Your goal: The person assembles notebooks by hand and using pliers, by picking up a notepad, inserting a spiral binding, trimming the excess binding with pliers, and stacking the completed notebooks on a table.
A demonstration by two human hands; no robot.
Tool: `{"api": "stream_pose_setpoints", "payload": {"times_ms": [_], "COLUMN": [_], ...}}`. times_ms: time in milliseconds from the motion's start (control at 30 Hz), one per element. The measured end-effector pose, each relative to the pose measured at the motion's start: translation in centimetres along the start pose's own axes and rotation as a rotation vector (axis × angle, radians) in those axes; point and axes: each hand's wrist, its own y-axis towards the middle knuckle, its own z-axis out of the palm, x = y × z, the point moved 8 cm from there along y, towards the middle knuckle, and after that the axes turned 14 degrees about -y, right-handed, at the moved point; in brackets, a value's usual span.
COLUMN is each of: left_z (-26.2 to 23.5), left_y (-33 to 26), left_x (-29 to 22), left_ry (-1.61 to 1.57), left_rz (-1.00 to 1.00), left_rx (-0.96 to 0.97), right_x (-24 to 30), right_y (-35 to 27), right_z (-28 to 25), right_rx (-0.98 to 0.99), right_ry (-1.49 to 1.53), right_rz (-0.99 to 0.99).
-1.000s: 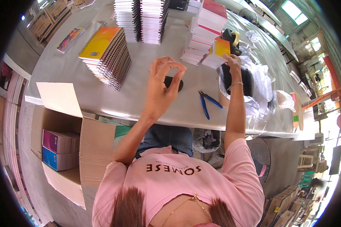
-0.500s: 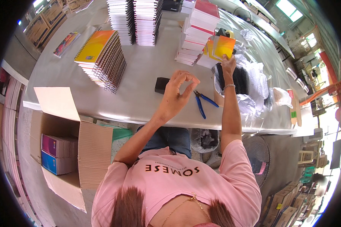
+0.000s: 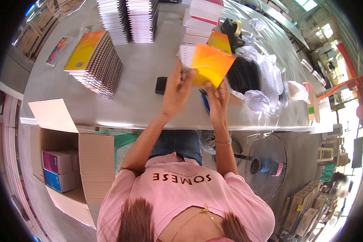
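Both hands (image 3: 197, 86) grip one orange notebook (image 3: 209, 64) mid-job; finished spiral stack (image 3: 94, 60) done, unbound piles (image 3: 199, 20) still waiting.

bare tabletop (image 3: 141, 80) ahead, notebook stacks (image 3: 97, 60) left, black coils (image 3: 246, 74) right

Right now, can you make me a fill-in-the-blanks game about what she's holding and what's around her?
1. Both hands hold an orange ____ above the table.
2. The left hand and right hand grip it from ____.
3. The open cardboard box sits on the person's ____ side.
4. The fan stands on the ____.

Missing words: notebook; below; left; floor
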Motion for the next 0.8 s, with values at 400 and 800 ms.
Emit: {"api": "stream_pose_setpoints", "payload": {"times_ms": [400,800], "left_z": [-5.0,-4.1], "left_y": [-5.6,-7.7], "left_x": [-4.7,-2.3], "left_ry": [1.569,1.320], "left_rz": [-0.105,0.132], "left_rx": [0.406,0.042], "right_x": [-11.7,-12.7], "right_y": [7.2,7.5], "right_z": [-14.7,-17.3], "right_rx": [0.001,-0.292], "right_ry": [-1.068,-0.850], "right_rz": [0.173,0.108]}}
